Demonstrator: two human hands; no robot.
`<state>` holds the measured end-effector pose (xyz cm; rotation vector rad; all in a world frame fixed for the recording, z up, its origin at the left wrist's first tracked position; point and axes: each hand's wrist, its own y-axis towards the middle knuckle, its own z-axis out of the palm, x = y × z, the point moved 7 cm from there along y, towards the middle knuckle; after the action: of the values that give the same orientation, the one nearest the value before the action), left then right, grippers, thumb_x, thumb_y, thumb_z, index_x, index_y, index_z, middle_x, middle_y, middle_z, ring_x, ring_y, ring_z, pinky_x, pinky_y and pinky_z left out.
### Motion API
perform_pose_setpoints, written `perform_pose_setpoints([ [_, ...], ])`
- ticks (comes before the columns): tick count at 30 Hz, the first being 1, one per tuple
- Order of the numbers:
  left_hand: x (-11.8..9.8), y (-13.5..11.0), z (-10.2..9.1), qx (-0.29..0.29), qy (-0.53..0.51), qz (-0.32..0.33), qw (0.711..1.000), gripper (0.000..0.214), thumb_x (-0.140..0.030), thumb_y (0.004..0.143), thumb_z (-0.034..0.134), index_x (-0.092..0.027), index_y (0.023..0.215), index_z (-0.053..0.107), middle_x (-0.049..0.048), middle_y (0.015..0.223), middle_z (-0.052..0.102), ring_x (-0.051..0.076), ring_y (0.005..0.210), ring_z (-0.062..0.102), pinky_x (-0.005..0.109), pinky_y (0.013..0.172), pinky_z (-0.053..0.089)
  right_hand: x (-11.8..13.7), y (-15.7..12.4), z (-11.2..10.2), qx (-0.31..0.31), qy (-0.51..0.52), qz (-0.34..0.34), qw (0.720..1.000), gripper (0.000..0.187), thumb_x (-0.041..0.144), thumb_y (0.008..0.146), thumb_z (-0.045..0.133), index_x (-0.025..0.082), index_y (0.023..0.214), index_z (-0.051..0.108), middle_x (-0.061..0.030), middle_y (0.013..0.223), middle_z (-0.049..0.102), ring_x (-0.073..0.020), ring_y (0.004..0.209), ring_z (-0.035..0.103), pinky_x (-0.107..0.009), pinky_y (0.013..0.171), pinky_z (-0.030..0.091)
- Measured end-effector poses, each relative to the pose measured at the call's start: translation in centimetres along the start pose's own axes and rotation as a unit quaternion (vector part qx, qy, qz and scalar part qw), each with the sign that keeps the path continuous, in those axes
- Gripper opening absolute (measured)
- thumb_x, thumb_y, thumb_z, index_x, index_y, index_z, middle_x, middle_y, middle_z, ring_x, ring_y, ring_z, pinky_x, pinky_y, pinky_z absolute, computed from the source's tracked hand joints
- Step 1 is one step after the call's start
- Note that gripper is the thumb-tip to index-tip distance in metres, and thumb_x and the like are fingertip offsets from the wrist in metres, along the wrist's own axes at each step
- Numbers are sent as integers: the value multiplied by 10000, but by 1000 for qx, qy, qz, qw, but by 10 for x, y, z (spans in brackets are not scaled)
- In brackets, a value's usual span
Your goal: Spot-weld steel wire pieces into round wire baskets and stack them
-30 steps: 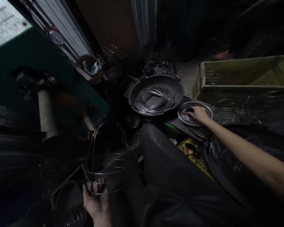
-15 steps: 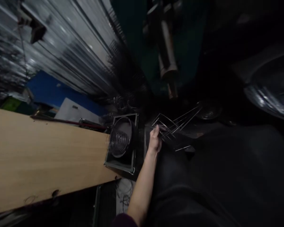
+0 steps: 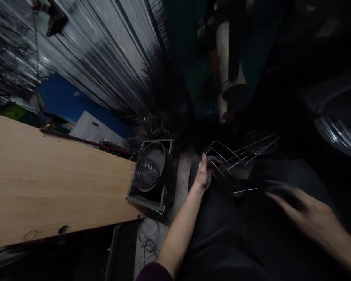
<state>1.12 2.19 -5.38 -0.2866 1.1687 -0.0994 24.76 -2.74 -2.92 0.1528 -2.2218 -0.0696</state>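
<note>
My left hand [image 3: 203, 175] grips one end of a bent metal wire frame [image 3: 226, 162] over my dark-clothed lap. The thumb lies along the wire's near corner, and the frame stretches away to the right. My right hand [image 3: 301, 207], blurred by motion, hovers to the right of the frame and apart from it. Its thumb and fingers are spread, with nothing visible between them. A round dark bucket [image 3: 163, 160] with wire rings [image 3: 146, 173] in it sits in a grey crate [image 3: 148, 203] left of my left hand.
A wooden board [image 3: 61, 175] fills the left side. Ahead stands a dark green machine with a pale cylindrical part [image 3: 224, 50]. Metal rods [image 3: 105, 47] lie at the upper left, near a blue panel [image 3: 73, 103]. Shiny metal pieces [image 3: 339, 134] are at the right.
My right hand has come into view from the right. The view has shifted, so my left hand and the wire frame appear further right. The left hand keeps its hold.
</note>
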Motion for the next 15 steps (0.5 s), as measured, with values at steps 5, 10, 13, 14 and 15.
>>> perform_pose_setpoints([
  [5,15,-2,-16,-12,25,-33,999,628,-763,755,445,-158,768,614,70,872,672,238,976,621,361,892,467,3,11,21,30,44,63,997,336,554,687,528,274,818,659,-53,815,714,-304,692,677,-459,721,557],
  [10,15,-15,-39,2,208,42,977,708,-544,628,760,-203,1192,503,93,1260,540,277,1247,472,445,1094,327,-13,8,10,13,39,146,988,387,564,608,531,246,785,663,-86,841,714,-341,759,675,-474,764,527],
  [13,26,-14,-28,111,341,86,930,1105,-413,515,853,-194,1417,255,151,1495,257,320,1415,223,480,1175,186,-16,4,7,6,36,151,988,403,560,620,529,228,803,669,-94,868,714,-337,787,674,-459,791,517],
  [14,29,-10,-23,127,367,102,916,1167,-403,515,851,-180,1447,185,166,1523,183,329,1435,159,489,1183,161,-16,4,8,5,36,145,989,402,557,628,531,225,807,669,-93,872,714,-332,792,675,-450,795,517],
  [15,32,-4,-18,133,383,119,906,1203,-399,525,843,-169,1465,128,177,1537,131,337,1445,116,497,1186,147,-16,3,8,6,35,139,990,399,556,637,530,225,812,670,-90,872,714,-326,792,676,-440,789,518],
])
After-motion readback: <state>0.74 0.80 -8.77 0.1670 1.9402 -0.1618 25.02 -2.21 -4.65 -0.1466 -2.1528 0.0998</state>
